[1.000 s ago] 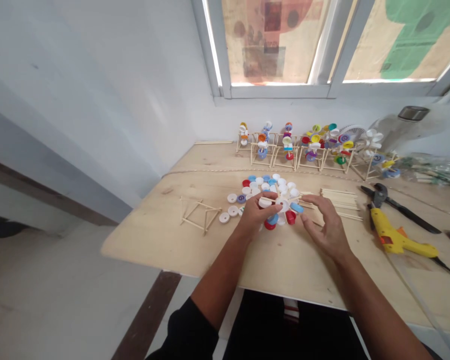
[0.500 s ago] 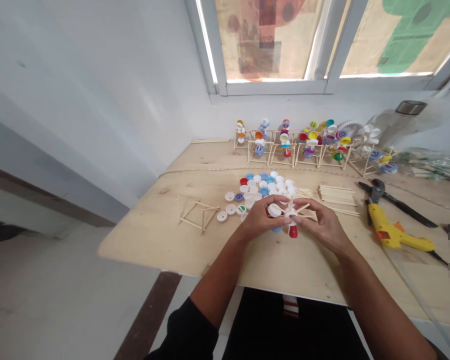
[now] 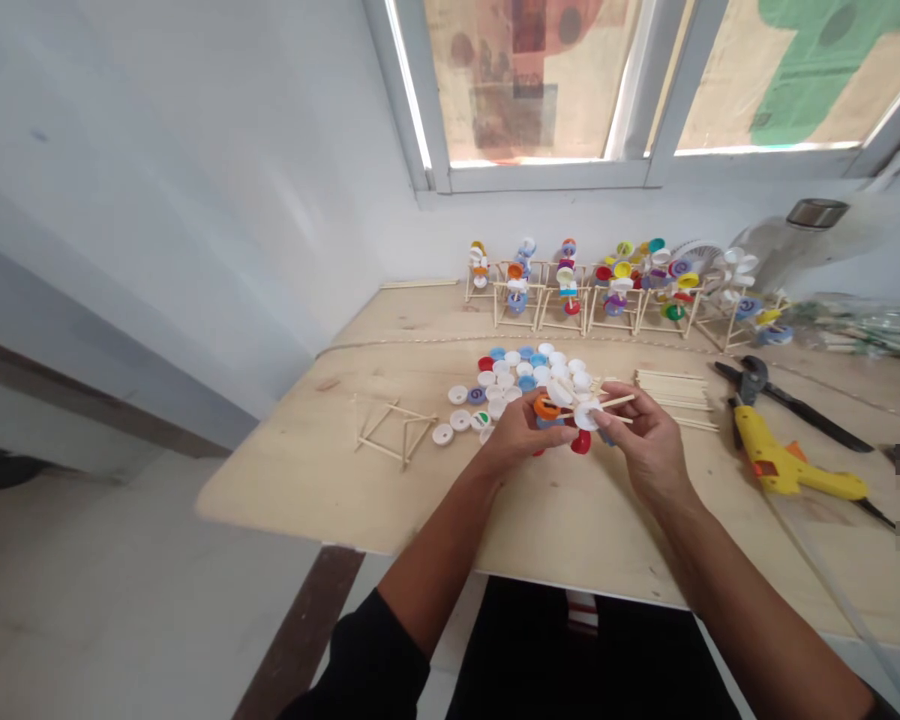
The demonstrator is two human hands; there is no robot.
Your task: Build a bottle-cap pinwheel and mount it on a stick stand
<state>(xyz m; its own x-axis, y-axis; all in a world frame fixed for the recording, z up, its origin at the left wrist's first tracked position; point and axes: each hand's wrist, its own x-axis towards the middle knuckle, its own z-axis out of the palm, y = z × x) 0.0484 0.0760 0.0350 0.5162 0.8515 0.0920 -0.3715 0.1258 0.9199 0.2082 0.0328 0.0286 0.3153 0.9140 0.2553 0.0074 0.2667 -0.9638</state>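
Observation:
A small wheel of wooden sticks and bottle caps point(image 3: 587, 415) is held between both hands above the table, with white, orange and red caps showing. My left hand point(image 3: 521, 435) is closed on its left side, near the orange cap point(image 3: 547, 407). On the other side, my right hand point(image 3: 645, 435) pinches the wheel by the white cap and sticks. Loose caps point(image 3: 502, 380), mostly white with some blue and a red one, lie just behind the hands. A bare stick frame point(image 3: 395, 432) rests on the table to the left.
Several finished stick-and-cap wheels on frames point(image 3: 568, 290) line the back of the table point(image 3: 307, 450). Bundled sticks point(image 3: 675, 395), black-handled cutters point(image 3: 795, 405) and a yellow glue gun point(image 3: 795, 470) lie to the right. A bottle point(image 3: 810, 225) stands at the back right.
The wheel has turned and tilted in my hands, so the orange cap now shows at the left. My right hand has shifted slightly up.

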